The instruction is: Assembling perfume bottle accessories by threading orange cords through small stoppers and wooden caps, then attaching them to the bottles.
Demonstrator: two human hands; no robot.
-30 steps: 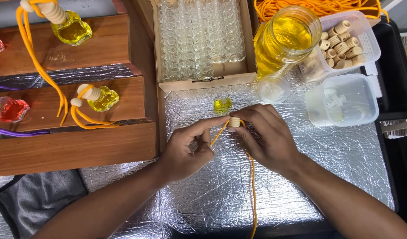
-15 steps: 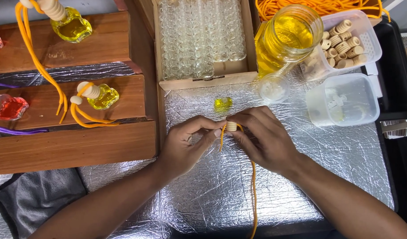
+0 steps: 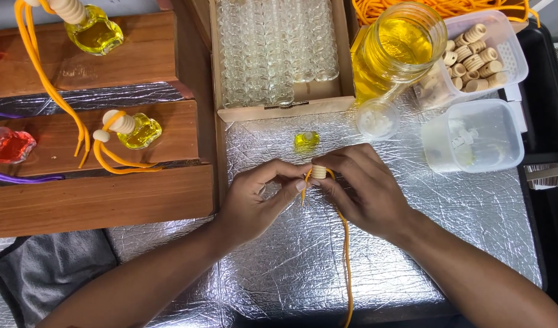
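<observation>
Over a silver foil mat, my left hand and my right hand meet at a small ribbed wooden cap. My right fingers hold the cap. My left thumb and forefinger pinch the orange cord right beside it. The cord loops at the cap and trails down towards me, off the bottom edge. A small bottle of yellow liquid stands on the mat just beyond my fingers, untouched.
A cardboard box of empty glass bottles sits behind. A jar of yellow liquid, a tub of wooden caps, a clear tub and a small lid are at right. Wooden steps at left carry finished bottles.
The cap has turned between my fingers, and my left fingertips have closed in on the cord beside it. Both hands stay in the same spot.
</observation>
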